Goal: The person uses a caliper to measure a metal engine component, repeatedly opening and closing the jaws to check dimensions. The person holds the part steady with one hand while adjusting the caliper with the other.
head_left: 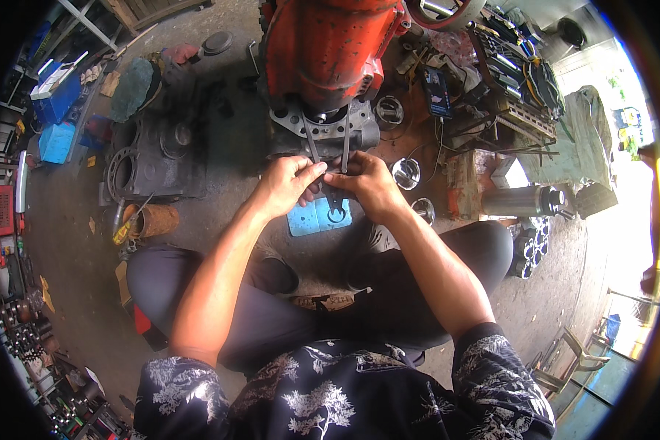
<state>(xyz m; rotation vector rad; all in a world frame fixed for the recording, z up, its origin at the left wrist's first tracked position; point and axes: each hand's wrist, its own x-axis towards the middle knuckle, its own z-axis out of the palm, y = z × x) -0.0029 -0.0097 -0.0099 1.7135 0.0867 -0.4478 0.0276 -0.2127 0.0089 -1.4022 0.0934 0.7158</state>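
Note:
Both my hands are in front of me at the middle of the view, closed on one metal tool that looks like a pair of circlip pliers (335, 198). Its two long, spread handles point away from me, toward the red machine. A thin dark ring (336, 215) shows at its near end, above a light blue flat piece (312, 219). My left hand (293, 185) pinches the tool from the left with thumb and fingers. From the right, my right hand (370, 185) grips it the same way. The fingers partly hide the tool's middle.
A red engine or gearbox housing (330, 51) stands just ahead. Several pistons, one a shiny piston (405, 174), lie to its right. An engine block (158, 158) and a rusty can (154, 220) sit left. At right are a phone (436, 92) and a metal flask (524, 200).

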